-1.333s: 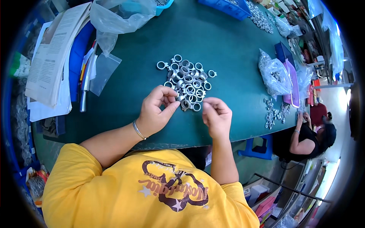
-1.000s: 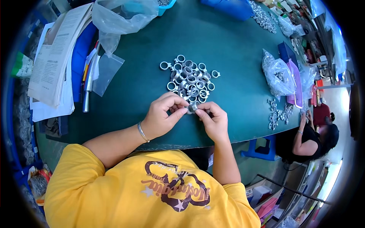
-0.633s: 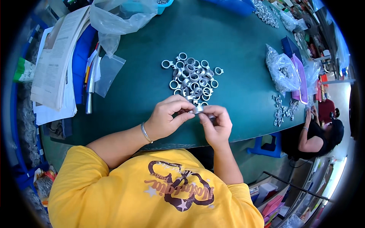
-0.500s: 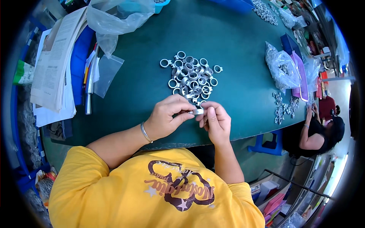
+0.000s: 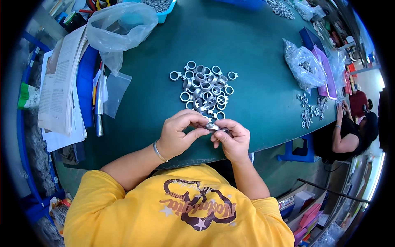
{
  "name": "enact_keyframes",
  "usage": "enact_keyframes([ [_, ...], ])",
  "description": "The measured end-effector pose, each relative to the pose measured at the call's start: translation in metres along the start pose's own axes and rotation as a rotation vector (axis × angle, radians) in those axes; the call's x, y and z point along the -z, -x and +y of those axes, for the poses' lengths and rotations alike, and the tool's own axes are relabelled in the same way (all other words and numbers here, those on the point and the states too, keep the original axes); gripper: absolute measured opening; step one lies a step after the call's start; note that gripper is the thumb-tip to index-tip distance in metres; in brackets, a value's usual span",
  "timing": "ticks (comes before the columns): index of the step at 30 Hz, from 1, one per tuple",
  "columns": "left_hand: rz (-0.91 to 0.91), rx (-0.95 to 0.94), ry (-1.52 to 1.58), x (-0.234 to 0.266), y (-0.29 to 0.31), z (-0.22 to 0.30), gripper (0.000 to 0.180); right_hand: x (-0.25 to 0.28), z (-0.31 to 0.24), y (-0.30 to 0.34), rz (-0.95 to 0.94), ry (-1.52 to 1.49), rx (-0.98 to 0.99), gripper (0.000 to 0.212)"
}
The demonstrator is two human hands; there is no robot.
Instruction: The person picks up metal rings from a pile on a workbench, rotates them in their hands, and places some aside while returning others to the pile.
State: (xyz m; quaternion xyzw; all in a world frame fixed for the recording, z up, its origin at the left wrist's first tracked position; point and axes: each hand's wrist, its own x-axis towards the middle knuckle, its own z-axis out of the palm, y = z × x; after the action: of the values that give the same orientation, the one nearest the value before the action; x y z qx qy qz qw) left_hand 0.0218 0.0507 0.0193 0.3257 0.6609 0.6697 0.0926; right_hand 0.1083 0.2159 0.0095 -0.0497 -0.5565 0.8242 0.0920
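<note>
Between my two hands, near the front edge of the table, is a silver metal ring (image 5: 212, 127). My left hand (image 5: 177, 132) pinches it from the left with thumb and forefinger; a bangle is on that wrist. From the other side, the bent fingers and thumb of my right hand (image 5: 234, 140) close on the same ring. A second shiny metal piece (image 5: 225, 130) shows at the right fingers, mostly hidden. Just beyond my hands lies a loose pile of similar metal rings (image 5: 213, 79), several with small side tabs.
The green table (image 5: 156, 82) carries papers (image 5: 59, 82), a clear bag (image 5: 117, 92) and a blue bin (image 5: 164, 14) at left. On the right are a bagged heap of parts (image 5: 304, 68), a purple tray (image 5: 327, 78) and loose metal parts (image 5: 306, 113). Another person (image 5: 349, 136) sits there.
My right hand has closed in on the ring, which is now tilted between both hands. A second metal piece shows at my right fingers. The whole view has shifted slightly.
</note>
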Motion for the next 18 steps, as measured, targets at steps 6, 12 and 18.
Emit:
enact_keyframes([
  [6, 0.104, -0.017, 0.043, -0.008, 0.004, -0.005, 0.022, -0.001, 0.010, -0.001, 0.004, 0.086, 0.152, 0.019],
  [12, -0.063, -0.247, -0.286, 0.000, -0.005, 0.003, 0.018, 0.002, 0.011, -0.001, 0.024, 0.389, 0.422, 0.020],
  [18, -0.032, 0.011, 0.117, -0.003, 0.003, -0.004, 0.017, -0.015, 0.001, -0.002, 0.172, 0.459, 0.434, 0.032],
])
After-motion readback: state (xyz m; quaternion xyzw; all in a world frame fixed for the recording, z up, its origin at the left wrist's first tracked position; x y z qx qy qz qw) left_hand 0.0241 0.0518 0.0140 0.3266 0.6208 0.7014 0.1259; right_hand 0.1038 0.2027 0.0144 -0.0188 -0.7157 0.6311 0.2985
